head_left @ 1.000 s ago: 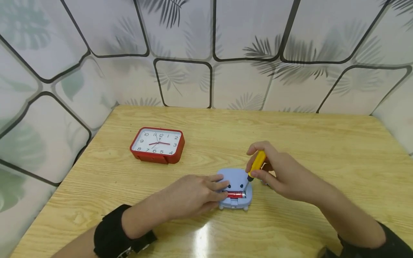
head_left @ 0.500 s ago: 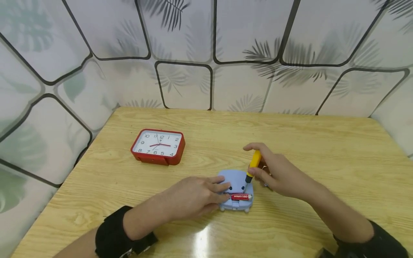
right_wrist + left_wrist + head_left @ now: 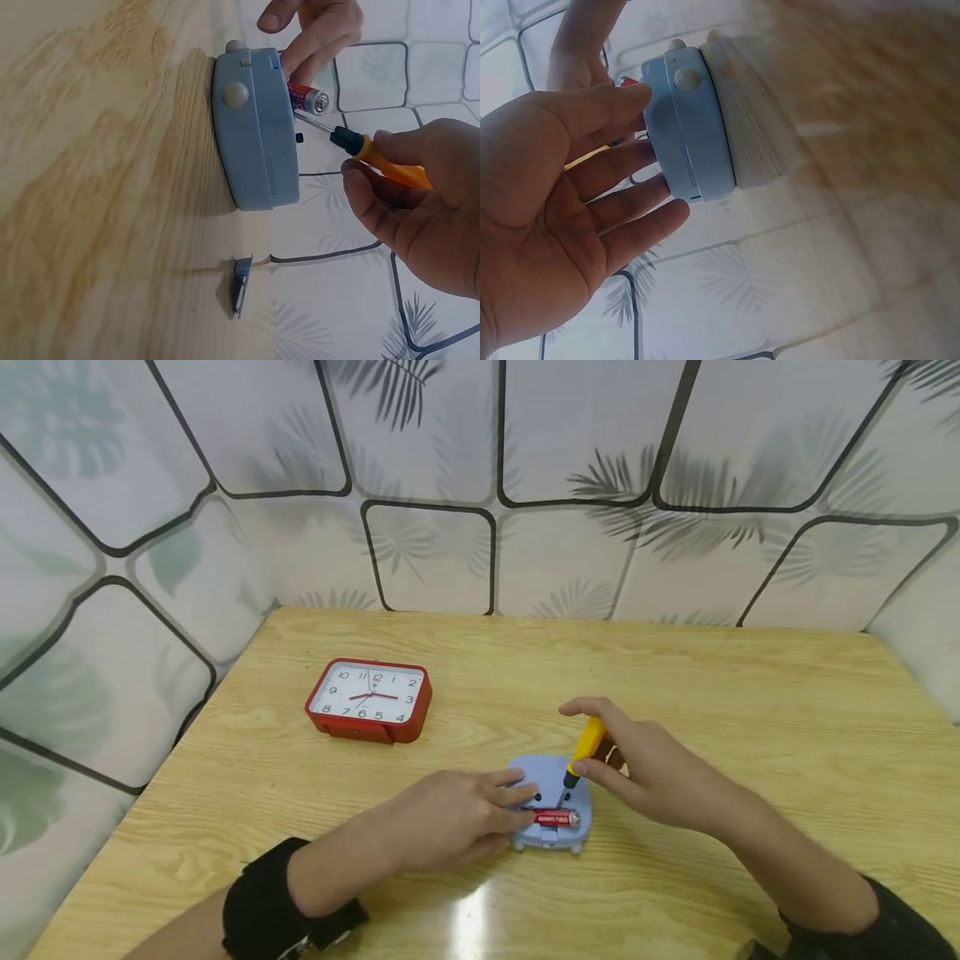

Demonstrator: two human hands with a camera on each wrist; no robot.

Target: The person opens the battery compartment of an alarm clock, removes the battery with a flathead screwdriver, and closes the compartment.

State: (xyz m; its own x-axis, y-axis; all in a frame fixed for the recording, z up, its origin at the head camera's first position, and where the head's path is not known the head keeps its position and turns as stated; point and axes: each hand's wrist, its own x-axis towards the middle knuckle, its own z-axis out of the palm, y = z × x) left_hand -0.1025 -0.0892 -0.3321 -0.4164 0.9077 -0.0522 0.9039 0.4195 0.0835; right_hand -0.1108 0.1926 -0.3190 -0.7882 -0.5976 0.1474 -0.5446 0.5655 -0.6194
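Note:
A small light blue alarm clock [image 3: 545, 771] lies on its face, its back up, with two black knobs and an uncovered battery slot. My left hand [image 3: 453, 814] rests on its left side, fingers spread nearly straight over the back. Between the thumb and fingers of my right hand [image 3: 647, 774] is a yellow-handled screwdriver [image 3: 588, 743], slanting down to the slot. Its metal shaft [image 3: 313, 122] reaches in beside a red battery [image 3: 301, 97]. One end of that battery sticks up out of the slot; left fingertips cover part of the other end in the head view.
Off to the left, a red rectangular clock [image 3: 367, 700] lies with its white dial up. A small blue cover piece [image 3: 241, 286] is on the wooden table [image 3: 675, 668], beside the blue clock. Patterned fabric walls [image 3: 427, 556] rise behind the table's far edge.
The screwdriver has shifted left along the slot, with its handle tilted lower. The battery's right end has come up out of the slot. My left hand stays nearly in place.

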